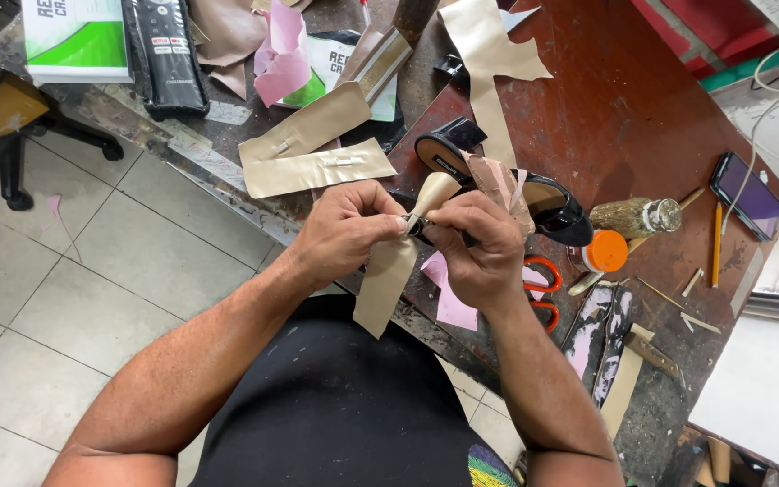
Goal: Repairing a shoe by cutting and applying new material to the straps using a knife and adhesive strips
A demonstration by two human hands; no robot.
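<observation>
Cluttered red workbench [624, 117], tan strip [388, 275] pinched between both hands' fingers [400, 219]

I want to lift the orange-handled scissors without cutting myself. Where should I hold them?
Take the orange-handled scissors by the handle loops, coming from the right, since the right hand covers their left side. The blades are hidden, so avoid reaching underneath.

Well beyond the left hand [340, 230], at the far left of the bench, lies a flat white and green package [74, 36], with a long black remote control [171, 54] beside it. Straight past both hands, another white and green package [340, 72] sits half buried under leather scraps. Well off to the side of the right hand [475, 243], a smartphone [747, 194] with a dark screen lies flat.
</observation>
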